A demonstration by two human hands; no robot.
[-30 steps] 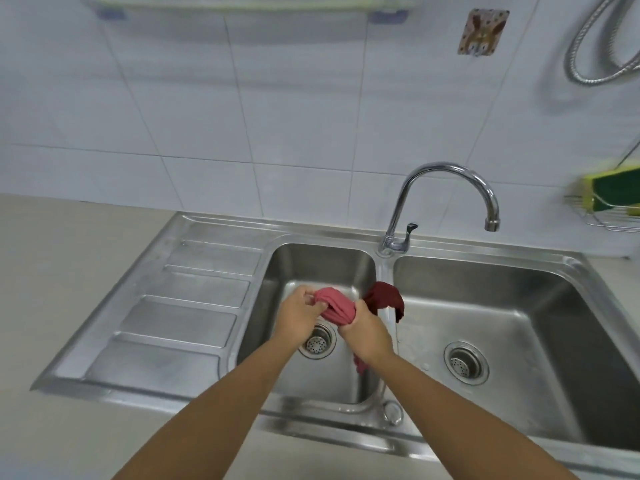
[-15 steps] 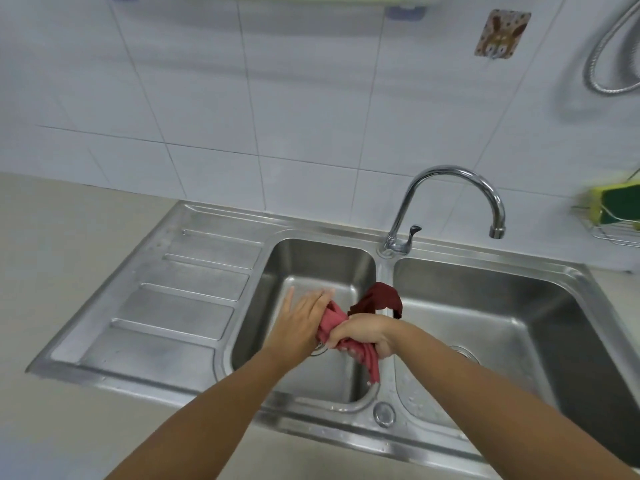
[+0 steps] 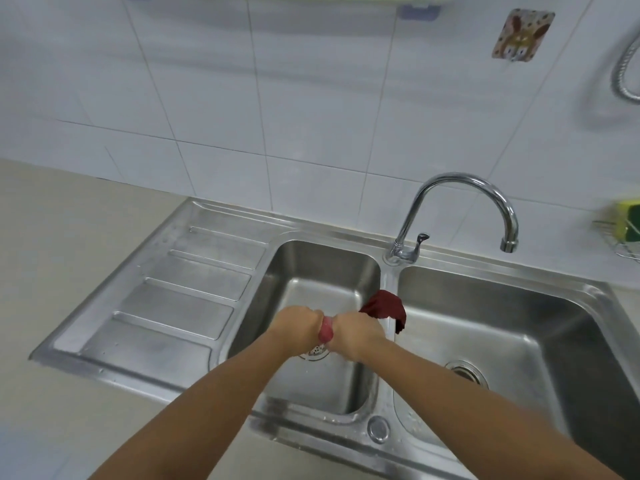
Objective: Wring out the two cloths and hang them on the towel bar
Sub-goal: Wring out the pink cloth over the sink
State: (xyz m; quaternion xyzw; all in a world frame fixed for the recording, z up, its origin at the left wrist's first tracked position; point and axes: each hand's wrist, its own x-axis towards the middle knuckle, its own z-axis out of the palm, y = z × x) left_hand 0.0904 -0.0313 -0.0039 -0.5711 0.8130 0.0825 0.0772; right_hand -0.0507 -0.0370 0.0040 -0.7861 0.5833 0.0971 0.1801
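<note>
Left hand (image 3: 298, 323): I see it fisted tight on the pink cloth (image 3: 326, 333), above the sink (image 3: 325, 268)
Right hand (image 3: 356, 332): fisted on the same cloth
Dark red cloth (image 3: 384, 304): draped on the sink's divider

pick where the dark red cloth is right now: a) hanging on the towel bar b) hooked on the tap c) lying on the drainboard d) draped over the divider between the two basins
d: the dark red cloth hangs over the ridge between the two basins of the sink, just beyond the right hand, while both hands twist the pink cloth.
</note>
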